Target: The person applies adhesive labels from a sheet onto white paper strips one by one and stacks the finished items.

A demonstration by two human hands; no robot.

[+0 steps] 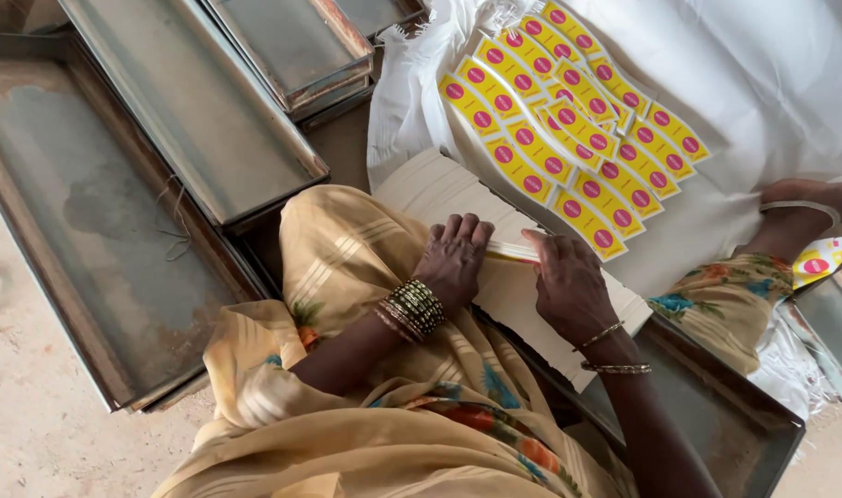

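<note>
- My left hand (455,258) lies flat, fingers curled, on the stack of white sheets (430,189).
- My right hand (568,281) (the nearer) pinches a yellow label (513,251) lying between both hands, long axis left to right.

We see rows of yellow rectangular labels (568,120), each bearing two magenta discs, spread overlapping on the white cloth (771,83). One more yellow label (511,251) lies edge-on atop the white paper stack (439,189) between our hands, and another (822,261) shows at the right edge.
</note>
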